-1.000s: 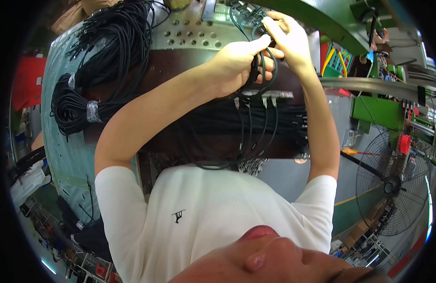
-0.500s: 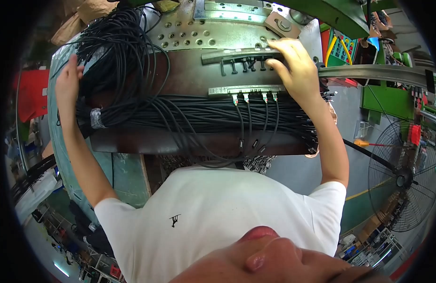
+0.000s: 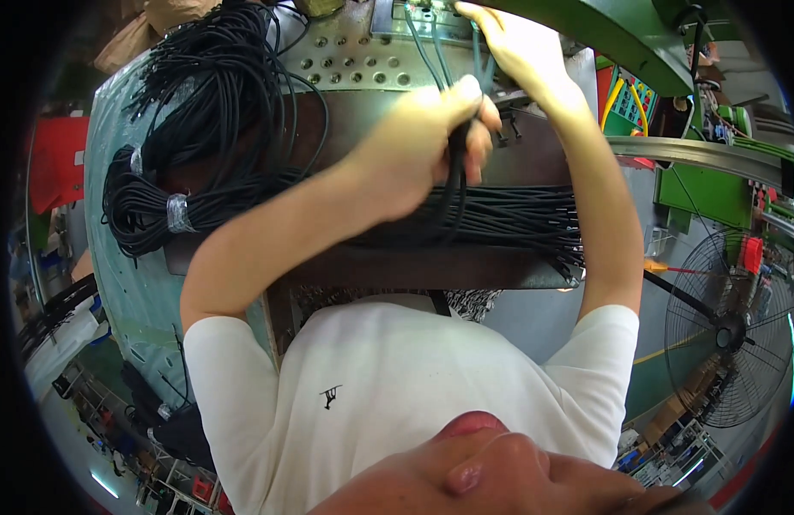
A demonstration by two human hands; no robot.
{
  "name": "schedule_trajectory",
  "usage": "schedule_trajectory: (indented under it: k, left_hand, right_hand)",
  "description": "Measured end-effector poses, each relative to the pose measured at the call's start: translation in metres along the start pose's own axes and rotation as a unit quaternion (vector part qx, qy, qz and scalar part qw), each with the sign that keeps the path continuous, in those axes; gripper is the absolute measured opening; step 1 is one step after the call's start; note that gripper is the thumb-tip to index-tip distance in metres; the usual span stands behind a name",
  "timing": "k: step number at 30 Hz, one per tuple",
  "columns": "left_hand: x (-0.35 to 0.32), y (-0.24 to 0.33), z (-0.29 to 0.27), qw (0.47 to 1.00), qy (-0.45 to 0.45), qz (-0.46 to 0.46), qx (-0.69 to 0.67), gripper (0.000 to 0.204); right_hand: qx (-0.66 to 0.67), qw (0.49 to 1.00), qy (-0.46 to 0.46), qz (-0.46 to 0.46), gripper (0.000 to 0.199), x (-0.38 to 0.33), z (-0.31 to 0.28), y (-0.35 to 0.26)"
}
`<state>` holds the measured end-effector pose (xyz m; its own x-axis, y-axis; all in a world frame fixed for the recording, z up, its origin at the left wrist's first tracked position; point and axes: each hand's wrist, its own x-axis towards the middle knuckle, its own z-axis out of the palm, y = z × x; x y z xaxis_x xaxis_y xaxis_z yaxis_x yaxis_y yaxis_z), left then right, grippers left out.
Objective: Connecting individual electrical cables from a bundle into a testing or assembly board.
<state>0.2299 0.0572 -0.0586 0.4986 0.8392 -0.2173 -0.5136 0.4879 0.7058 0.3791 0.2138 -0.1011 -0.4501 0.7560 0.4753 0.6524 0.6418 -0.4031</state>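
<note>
My left hand (image 3: 427,142) is closed around a few black cables (image 3: 455,180) and holds them above the dark work plate (image 3: 397,266). My right hand (image 3: 513,43) reaches to the far edge, its fingers on cable ends at the metal fixture (image 3: 414,17). A row of black cables (image 3: 517,219) lies across the plate under my arms. A big bundle of coiled black cables (image 3: 204,129), taped in places, rests at the left.
A perforated metal panel (image 3: 363,64) sits behind the plate. Green machine parts (image 3: 706,184) stand at the right, and a floor fan (image 3: 727,330) is at the lower right. A red object (image 3: 58,163) is at the far left.
My left hand has come back from the coiled bundle at the left with a few cables in it. My right hand has moved farther up to the fixture.
</note>
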Motion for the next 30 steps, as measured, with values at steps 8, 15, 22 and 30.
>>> schedule_trajectory:
  k: [8,15,22,30]
  left_hand:
    - [0.057,0.047,-0.033,0.985,0.167,0.041,0.012,0.026]
    - [0.048,0.060,-0.090,0.265,0.214,0.298,0.892,0.029]
    - [0.069,0.060,-0.121,0.884,0.053,0.175,0.430,0.037]
    - [0.070,0.052,-0.131,0.575,0.118,0.133,0.799,0.037]
  right_hand:
    - [-0.168,0.979,-0.038,-0.109,0.024,0.011,0.000,0.012]
    - [-0.281,0.939,-0.052,-0.191,0.037,0.001,-0.002,0.025]
    - [-0.184,0.972,-0.017,-0.145,0.019,-0.005,-0.001,0.007]
    - [-0.200,0.971,-0.029,-0.125,0.021,-0.011,0.010,0.025]
